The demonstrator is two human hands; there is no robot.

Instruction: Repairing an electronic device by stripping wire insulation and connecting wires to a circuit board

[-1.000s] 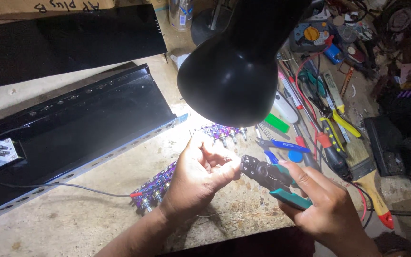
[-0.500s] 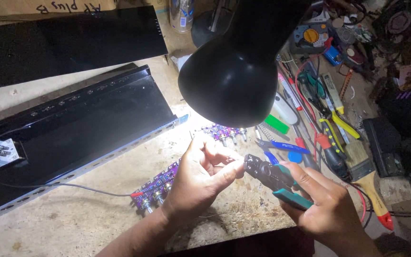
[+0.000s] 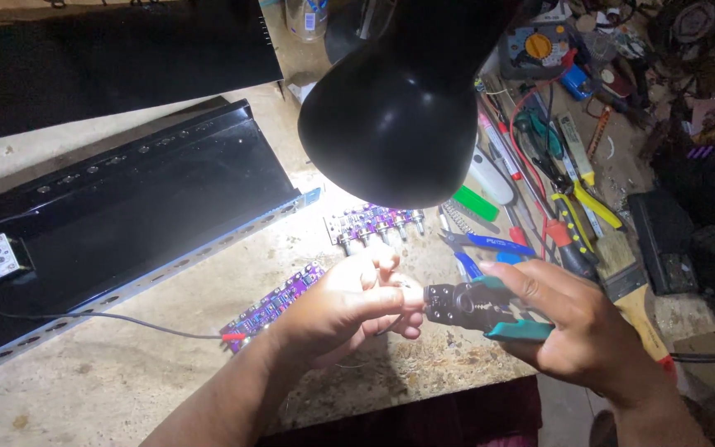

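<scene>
Lamp shade (image 3: 399, 108) hides bench; left hand (image 3: 349, 306) covers part.

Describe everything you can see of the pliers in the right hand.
The pliers have a dark metal head and teal-green handles. They lie nearly level above the worn wooden bench, head pointing left toward the left hand. The right hand wraps the handles. The tip meets a small part pinched in the left fingers; glare hides what it is.

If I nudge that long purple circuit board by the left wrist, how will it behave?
The purple circuit board looks thin and narrow, so probably light and fairly stiff, sliding rather than rolling. A thin wire seems to join its red-tipped end, so it may drag. Small parts on top look fragile.
</scene>
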